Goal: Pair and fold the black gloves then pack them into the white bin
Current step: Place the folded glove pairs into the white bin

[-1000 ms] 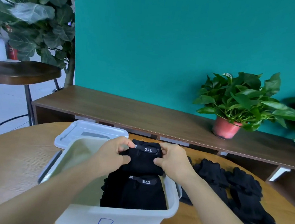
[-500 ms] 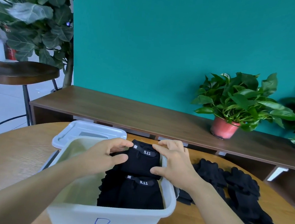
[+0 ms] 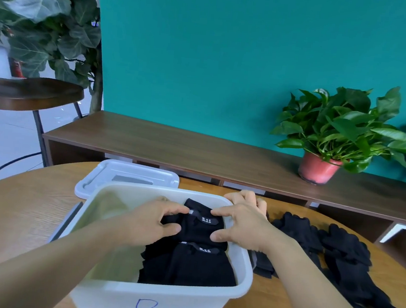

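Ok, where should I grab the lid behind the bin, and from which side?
I'd take the lid by its left rim, coming from the left: it lies flat behind the bin, which hides its near edge, while its left corner sticks out free on the table.

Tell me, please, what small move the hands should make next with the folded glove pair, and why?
Probably set the folded glove pair down and release it: left hand and right hand pinch it at the far end of the white bin, behind the packed pair, and loose gloves wait on the table.
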Available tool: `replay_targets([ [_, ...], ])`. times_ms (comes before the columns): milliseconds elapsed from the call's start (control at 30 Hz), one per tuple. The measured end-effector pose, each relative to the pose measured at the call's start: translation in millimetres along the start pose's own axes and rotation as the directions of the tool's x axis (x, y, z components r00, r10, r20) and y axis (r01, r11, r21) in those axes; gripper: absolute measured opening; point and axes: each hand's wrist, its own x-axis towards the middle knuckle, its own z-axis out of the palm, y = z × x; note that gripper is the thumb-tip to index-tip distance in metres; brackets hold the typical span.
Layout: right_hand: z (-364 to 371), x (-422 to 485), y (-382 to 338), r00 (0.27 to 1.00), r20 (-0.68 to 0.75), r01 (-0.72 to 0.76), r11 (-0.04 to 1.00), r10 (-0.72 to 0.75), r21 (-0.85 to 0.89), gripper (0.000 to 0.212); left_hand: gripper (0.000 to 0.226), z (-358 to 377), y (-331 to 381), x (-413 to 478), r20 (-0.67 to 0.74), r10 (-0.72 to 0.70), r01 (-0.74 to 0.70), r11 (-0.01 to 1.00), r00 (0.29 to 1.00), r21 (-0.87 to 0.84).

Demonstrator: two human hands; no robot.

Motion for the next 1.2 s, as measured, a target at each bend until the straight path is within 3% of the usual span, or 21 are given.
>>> replay_targets([
  [233, 2.8, 1.4, 3.0, 1.000, -0.026, -0.017, 1.000, 0.018, 0.009, 0.056, 0.042, -1.1, 6.0, -4.4, -0.081, 0.014, -0.022, 0.994, 0.997, -0.107],
  [467, -4.4, -38.1, 6.1, 0.982, -0.184, -0.014, 0.981, 0.050, 0.192, 0.041, 0.035, -6.1, 30.8, -27.3, -0.214, 0.097, -0.104, 0.994, 0.972, -0.025],
  [667, 0.7, -98.0, 22.3, 0.944, -0.279, -0.092, 0.952, 0.176, 0.291, 0.033, 0.032, 17.6, 79.1, -42.9, -0.277, 0.196, -0.203, 0.979, 0.941, 0.003],
  [1000, 33.2, -201.2, 90.2, 0.862, -0.299, -0.274, 0.872, 0.410, 0.405, 0.036, 0.035, 106.0, 168.5, -41.6, -0.141, 0.343, -0.354, 0.933, 0.929, -0.065],
  [1200, 50.2, -236.0, 151.2, 0.748, -0.380, -0.384, 0.822, 0.545, 0.421, 0.035, 0.034, 183.3, 205.8, -21.4, -0.040, 0.379, -0.380, 0.924, 0.924, -0.030],
])
